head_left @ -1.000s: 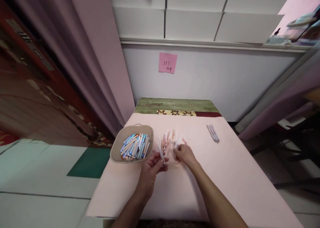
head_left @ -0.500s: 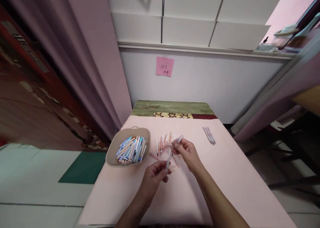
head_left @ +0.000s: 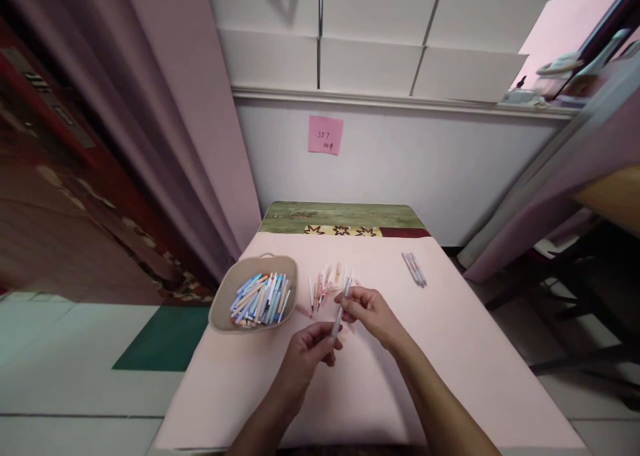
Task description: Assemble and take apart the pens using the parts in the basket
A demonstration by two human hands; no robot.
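Observation:
Over the near middle of the table, a slim pale pen (head_left: 340,316) slants up and away between my two hands. My left hand (head_left: 311,351) pinches its lower end. Thumb and fingers of my right hand (head_left: 371,311) close around its upper part, which looks like a clear cap or upper barrel. Just beyond my hands lie several loose pen parts (head_left: 321,288), pinkish barrels and thin white refills, some of them partly hidden by my right hand. A beige basket (head_left: 219,309) full of pens (head_left: 263,299) sits left of my hands.
Several pale pens (head_left: 414,269) lie side by side at the right of the pink-covered table (head_left: 450,376). A pink note (head_left: 325,135) is stuck on the wall behind. Purple curtain (head_left: 185,109) hangs at the left, and dark furniture (head_left: 590,296) stands at the right.
The clear piece in my right hand, tilted and apart from the left hand's piece before, is now in line with it as one pen. My left hand has barely moved.

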